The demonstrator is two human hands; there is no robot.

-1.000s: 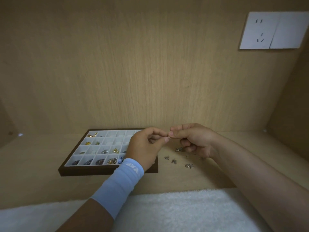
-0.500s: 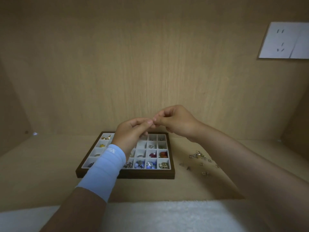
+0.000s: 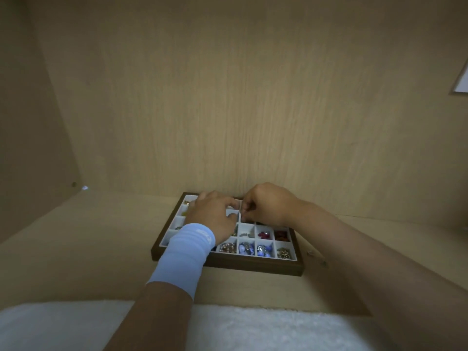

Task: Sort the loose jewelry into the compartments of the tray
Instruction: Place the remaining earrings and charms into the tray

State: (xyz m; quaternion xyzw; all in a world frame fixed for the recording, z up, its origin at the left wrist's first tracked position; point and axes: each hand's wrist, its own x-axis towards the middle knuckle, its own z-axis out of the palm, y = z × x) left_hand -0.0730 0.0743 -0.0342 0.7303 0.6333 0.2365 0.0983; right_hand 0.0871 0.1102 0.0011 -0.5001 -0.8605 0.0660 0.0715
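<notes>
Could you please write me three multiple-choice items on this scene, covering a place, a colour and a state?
1. Where are the left hand and right hand? A over the tray; B on a keyboard; C inside a bag.
2. What colour is the left wrist's sleeve? A red; B light blue; C black.
3. The tray's near-right corner compartment is: A empty; B holding pieces; C covered by a hand.
Answers: 1 A, both hover above it. 2 B, it is pale blue. 3 B, small pieces lie in it.
</notes>
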